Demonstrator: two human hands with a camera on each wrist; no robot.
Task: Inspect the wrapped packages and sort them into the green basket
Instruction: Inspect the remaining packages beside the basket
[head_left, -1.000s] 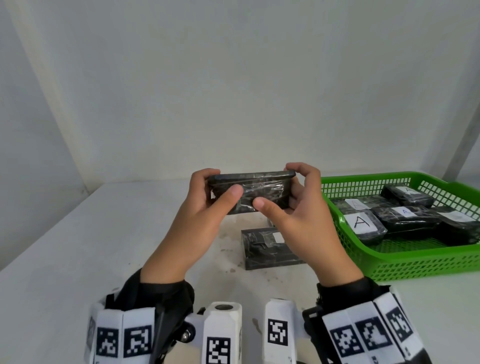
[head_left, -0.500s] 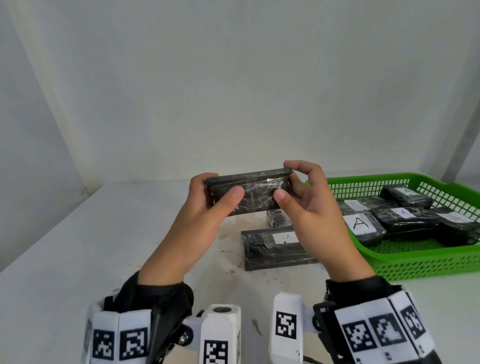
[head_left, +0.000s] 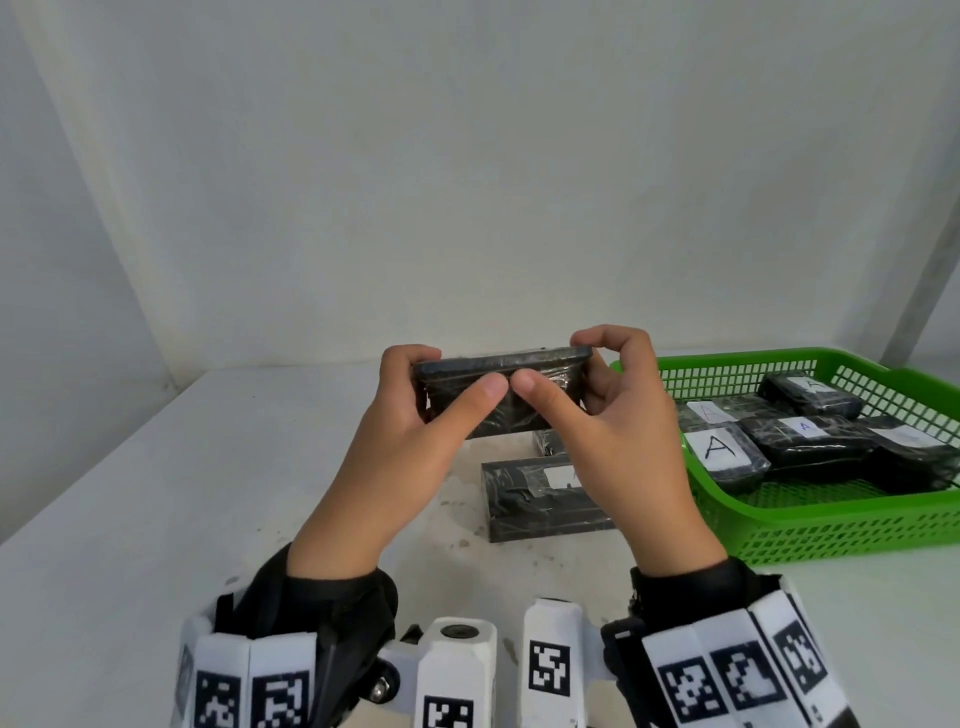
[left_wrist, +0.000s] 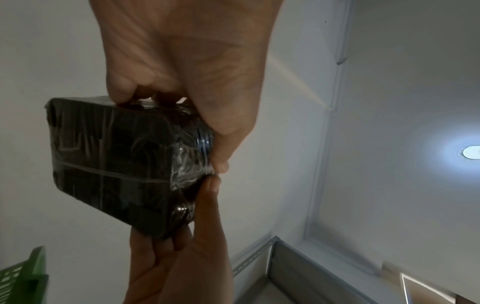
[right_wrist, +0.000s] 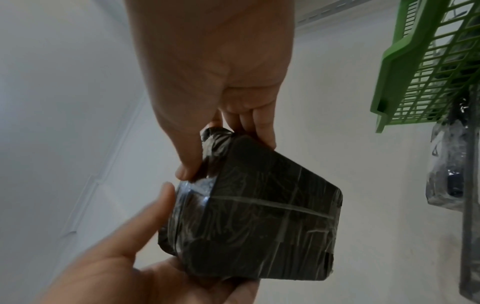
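Both the left hand (head_left: 400, 426) and right hand (head_left: 613, 415) pinch the black film-wrapped package (head_left: 498, 387) above the table (head_left: 156, 493), left of the green basket (head_left: 831, 525); slick film could slip while turning, dropping it

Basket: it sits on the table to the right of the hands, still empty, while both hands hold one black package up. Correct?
Not quite. The basket is not empty: the head view shows several black packages in it, some labelled A. The rest holds: it sits on the table right of the hands, and the left hand and right hand hold one package up.
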